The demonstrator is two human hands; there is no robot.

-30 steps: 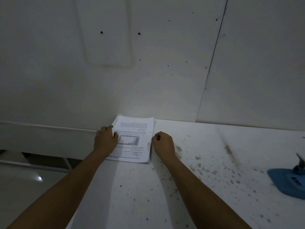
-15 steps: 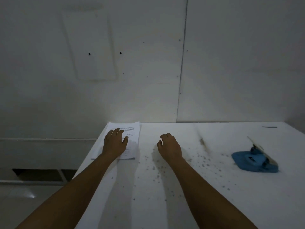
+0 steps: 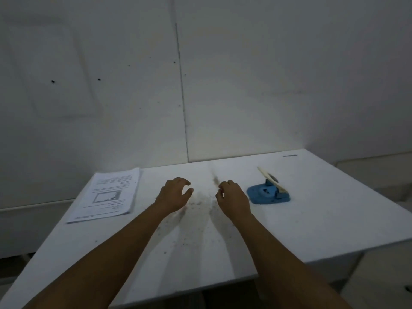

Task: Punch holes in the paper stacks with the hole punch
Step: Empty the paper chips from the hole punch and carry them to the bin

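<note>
A bare, dimly lit back room or plain workroom is showing here, more utility space than furnished office. A white table (image 3: 223,253), speckled with dark grime around its middle, is standing against blank white wall panels (image 3: 267,85) that are meeting at a vertical seam toward 12 o'clock. Small holes are dotting the panels at 10 o'clock. A printed paper stack (image 3: 107,195) at 10 o'clock and a blue hole punch (image 3: 267,194) at 2 o'clock are hinting at paperwork.

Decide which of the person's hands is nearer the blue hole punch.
Right. The right hand is just left of the hole punch, apart; the left hand lies farther left, nearer the paper stack.
</note>
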